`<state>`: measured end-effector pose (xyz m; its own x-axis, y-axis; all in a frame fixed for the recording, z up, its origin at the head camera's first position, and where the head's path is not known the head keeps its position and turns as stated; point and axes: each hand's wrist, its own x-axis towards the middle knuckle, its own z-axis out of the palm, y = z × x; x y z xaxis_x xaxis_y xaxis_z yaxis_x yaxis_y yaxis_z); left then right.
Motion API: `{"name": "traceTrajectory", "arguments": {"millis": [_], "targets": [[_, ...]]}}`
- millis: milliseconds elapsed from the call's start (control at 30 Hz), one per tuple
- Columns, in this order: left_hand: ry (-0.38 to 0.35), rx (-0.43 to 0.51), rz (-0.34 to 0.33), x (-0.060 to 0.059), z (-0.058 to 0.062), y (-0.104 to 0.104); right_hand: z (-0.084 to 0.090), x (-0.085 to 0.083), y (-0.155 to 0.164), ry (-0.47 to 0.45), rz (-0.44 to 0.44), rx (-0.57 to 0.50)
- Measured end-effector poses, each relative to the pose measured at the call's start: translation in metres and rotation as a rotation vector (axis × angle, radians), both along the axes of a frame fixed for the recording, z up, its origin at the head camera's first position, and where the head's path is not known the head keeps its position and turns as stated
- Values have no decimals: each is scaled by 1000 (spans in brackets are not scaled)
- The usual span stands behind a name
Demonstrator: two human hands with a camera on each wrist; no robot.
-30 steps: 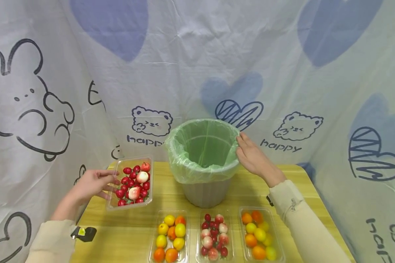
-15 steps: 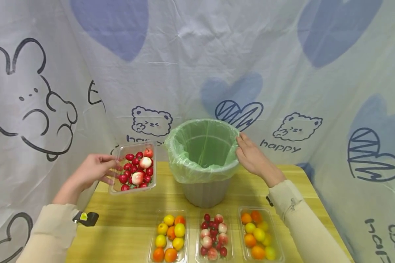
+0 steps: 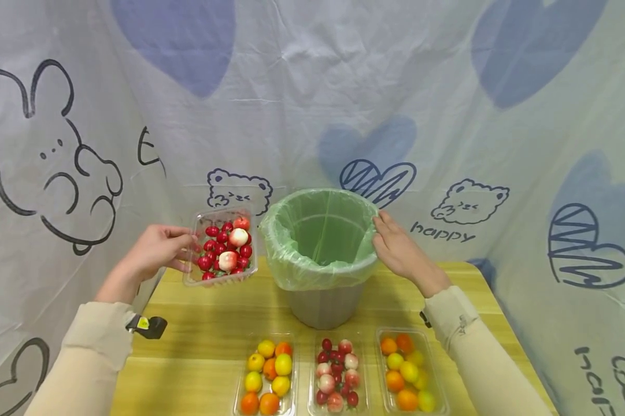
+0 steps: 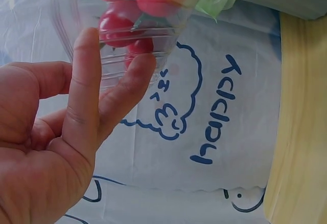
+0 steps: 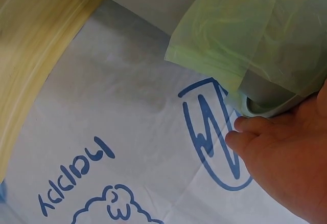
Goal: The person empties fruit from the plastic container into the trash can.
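Note:
My left hand (image 3: pixel 158 254) grips the left side of a clear plastic box (image 3: pixel 189 280), raised above the table and left of the bin. Inside lie several small red fruits (image 3: pixel 209 245) and a few pale-and-red ones. From below, the left wrist view shows fingers (image 4: pixel 84 91) against the box's ridged wall (image 4: pixel 115 73). A grey bin (image 3: pixel 322 303) lined with a green plastic bag (image 3: pixel 302 277) stands mid-table. On its right rim rests my right hand (image 3: pixel 403 248), fingers extended; the right wrist view shows its fingertips (image 5: pixel 245 132) at the rim.
Along the table's (image 3: pixel 198 370) near side are three clear boxes: yellow and orange fruits (image 3: pixel 267 370) on the left, red and pale ones (image 3: pixel 338 375) in the middle, more orange and yellow (image 3: pixel 408 370) on the right. A printed white curtain (image 3: pixel 291 86) encloses the table.
My left hand has lifted the box of red fruits higher and carried it a little right, closer to the bin. The right hand has stayed at the rim.

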<state>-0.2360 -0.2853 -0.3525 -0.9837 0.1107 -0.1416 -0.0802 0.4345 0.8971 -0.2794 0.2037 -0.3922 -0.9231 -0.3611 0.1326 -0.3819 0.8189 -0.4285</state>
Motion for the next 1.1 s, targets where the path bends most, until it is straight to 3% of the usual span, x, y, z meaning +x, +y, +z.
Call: {"name": "traceTrajectory", "arguments": {"millis": [300, 767, 1100], "targets": [[-5, 17, -1, -15, 11, 10, -1, -1, 1, 15, 1, -11], [13, 4, -14, -40, 33, 39, -4, -2, 0, 0, -13, -19], [19, 14, -22, -51, 50, 68, -1, -3, -2, -4, -16, -21]]}}
